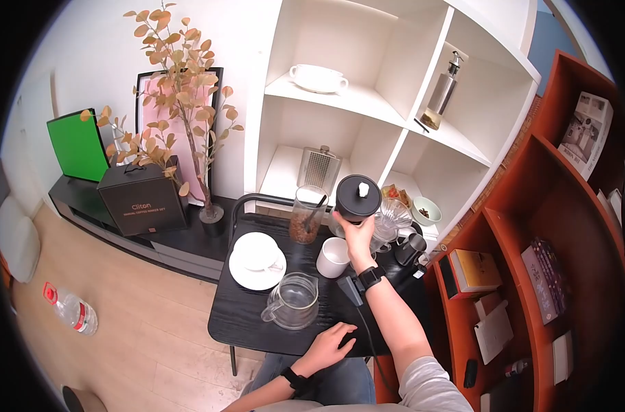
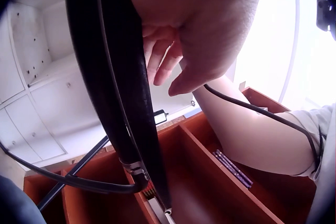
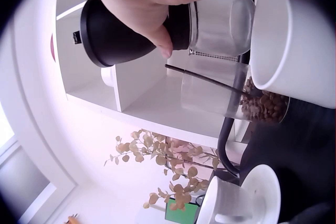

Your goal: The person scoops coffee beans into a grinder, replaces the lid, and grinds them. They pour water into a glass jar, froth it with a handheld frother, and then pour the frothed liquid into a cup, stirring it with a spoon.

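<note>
My right hand (image 1: 360,242) grips a coffee grinder (image 1: 357,194) with a black top and a clear lower jar, upright at the far side of the black table (image 1: 237,319). In the right wrist view the thumb and fingers wrap its black body. Left of it stands a tall glass (image 1: 302,223) of brown beans with a dark stick in it. A white mug (image 1: 331,259) is just in front. My left hand (image 1: 328,348) rests on the table's near edge, fingers relaxed, holding nothing. Close ahead of it sits a glass pitcher (image 1: 295,305).
A white cup on a saucer (image 1: 276,277) stands at the table's left. Glassware (image 1: 392,218), a small bowl (image 1: 427,211) and a black cup (image 1: 410,248) crowd the right. A grey device (image 1: 351,291) with a cable lies mid-table. White shelves (image 1: 367,106) rise behind.
</note>
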`<control>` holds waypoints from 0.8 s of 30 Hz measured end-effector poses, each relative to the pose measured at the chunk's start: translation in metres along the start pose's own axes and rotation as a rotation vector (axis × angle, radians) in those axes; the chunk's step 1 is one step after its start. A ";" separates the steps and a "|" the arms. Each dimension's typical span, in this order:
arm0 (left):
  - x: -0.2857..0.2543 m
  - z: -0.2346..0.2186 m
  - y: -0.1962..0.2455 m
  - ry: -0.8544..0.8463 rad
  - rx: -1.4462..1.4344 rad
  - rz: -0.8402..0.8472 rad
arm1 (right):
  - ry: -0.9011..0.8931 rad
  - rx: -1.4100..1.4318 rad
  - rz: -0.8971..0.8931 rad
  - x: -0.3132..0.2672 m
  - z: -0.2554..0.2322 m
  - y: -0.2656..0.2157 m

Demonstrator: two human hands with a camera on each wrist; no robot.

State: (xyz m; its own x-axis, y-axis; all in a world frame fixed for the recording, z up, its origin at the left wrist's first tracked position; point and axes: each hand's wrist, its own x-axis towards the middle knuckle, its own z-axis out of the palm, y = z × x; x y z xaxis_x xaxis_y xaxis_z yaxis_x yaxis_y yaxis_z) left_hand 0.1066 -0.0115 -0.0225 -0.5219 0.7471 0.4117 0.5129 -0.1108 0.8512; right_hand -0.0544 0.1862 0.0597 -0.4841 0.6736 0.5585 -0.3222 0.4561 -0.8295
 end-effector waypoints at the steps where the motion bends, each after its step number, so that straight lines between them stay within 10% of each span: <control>1: 0.001 0.000 0.000 0.001 -0.001 0.001 | -0.007 -0.046 0.012 0.000 0.001 0.001; 24: 0.003 -0.003 -0.001 -0.016 -0.079 -0.058 | -0.160 0.249 0.609 0.019 -0.003 0.041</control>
State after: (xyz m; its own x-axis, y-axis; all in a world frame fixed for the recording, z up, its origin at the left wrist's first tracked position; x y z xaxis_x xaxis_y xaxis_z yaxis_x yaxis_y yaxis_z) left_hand 0.1020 -0.0111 -0.0213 -0.5377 0.7643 0.3559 0.4265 -0.1176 0.8968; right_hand -0.0749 0.2199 0.0361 -0.7469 0.6649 -0.0005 -0.1220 -0.1378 -0.9829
